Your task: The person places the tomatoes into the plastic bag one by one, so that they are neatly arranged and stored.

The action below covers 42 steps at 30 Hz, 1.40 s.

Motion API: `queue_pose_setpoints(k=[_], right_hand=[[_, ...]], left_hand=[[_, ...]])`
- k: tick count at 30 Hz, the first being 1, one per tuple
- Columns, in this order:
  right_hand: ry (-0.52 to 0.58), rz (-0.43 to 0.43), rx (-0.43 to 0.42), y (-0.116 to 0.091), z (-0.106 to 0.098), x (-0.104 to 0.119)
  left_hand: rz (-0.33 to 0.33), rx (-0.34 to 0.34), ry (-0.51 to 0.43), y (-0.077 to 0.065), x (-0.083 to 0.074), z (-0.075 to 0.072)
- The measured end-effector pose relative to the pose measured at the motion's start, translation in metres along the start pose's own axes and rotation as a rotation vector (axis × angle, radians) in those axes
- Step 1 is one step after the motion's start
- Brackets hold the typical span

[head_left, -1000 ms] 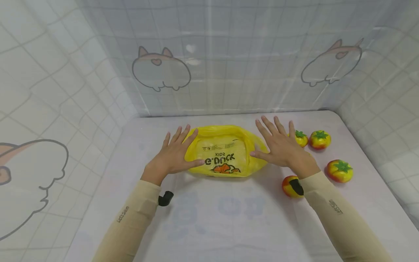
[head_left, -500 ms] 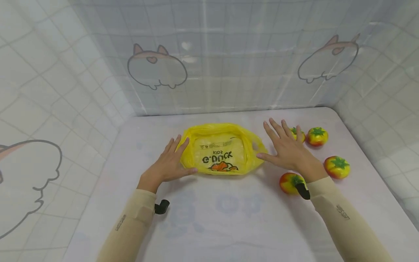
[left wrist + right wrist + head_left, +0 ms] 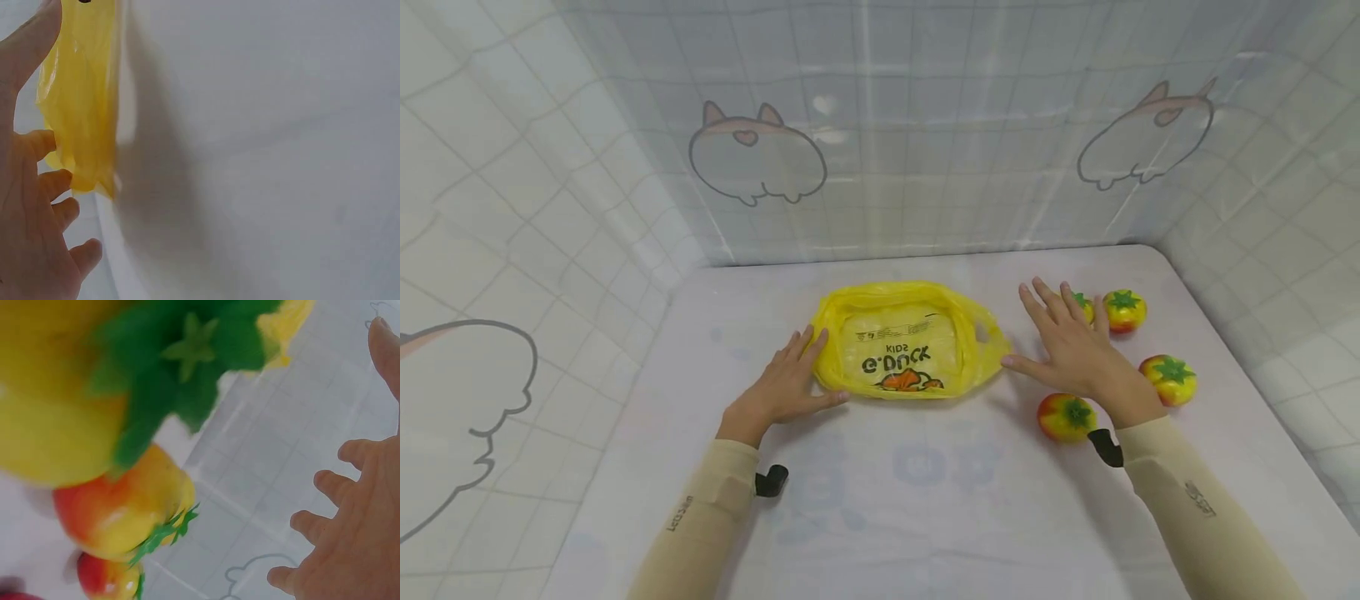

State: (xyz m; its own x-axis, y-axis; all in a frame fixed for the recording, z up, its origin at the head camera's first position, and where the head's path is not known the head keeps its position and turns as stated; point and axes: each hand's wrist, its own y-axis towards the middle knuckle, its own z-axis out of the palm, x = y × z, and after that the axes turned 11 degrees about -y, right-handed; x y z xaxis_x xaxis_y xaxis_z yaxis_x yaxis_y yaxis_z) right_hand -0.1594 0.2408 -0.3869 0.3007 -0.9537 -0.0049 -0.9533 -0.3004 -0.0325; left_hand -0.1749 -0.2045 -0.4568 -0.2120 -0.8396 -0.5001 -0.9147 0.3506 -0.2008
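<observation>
Yellow bag point(image 3: 902, 346), centre of the head view, long axis left-right | left hand point(image 3: 784, 382) nearer, fingers extended at its left end | right hand point(image 3: 1073, 348) spread, thumb beside right-end handle point(image 3: 997, 342), touch unclear from here

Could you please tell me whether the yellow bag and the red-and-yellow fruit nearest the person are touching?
Apart: the head view shows a strip of pale tabletop between the yellow bag and the nearest fruit.
</observation>
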Motion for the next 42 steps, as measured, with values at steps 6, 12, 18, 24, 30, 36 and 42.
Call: queue_pose_setpoints(k=[6, 12, 18, 24, 30, 36, 42], right_hand=[[0.013, 0.018, -0.029, -0.011, 0.003, -0.008], [0.048, 0.064, -0.008, -0.024, 0.006, -0.019], [0.093, 0.044, -0.07, -0.043, 0.013, -0.03], [0.166, 0.035, -0.077, -0.07, 0.021, -0.033], [0.234, 0.056, -0.085, -0.096, 0.03, -0.028], [0.291, 0.053, -0.085, -0.112, 0.038, -0.022], [0.295, 0.072, -0.052, -0.119, 0.046, -0.017]], left_hand=[[-0.015, 0.02, -0.012, 0.001, 0.004, 0.006], [-0.031, 0.042, -0.028, 0.004, 0.006, 0.011], [-0.044, 0.048, -0.069, 0.006, 0.007, 0.013], [-0.039, 0.04, -0.072, 0.006, 0.006, 0.014], [-0.038, 0.049, -0.048, 0.007, 0.006, 0.014], [-0.043, 0.05, -0.033, 0.007, 0.005, 0.013], [-0.042, 0.066, -0.031, 0.008, 0.004, 0.013]])
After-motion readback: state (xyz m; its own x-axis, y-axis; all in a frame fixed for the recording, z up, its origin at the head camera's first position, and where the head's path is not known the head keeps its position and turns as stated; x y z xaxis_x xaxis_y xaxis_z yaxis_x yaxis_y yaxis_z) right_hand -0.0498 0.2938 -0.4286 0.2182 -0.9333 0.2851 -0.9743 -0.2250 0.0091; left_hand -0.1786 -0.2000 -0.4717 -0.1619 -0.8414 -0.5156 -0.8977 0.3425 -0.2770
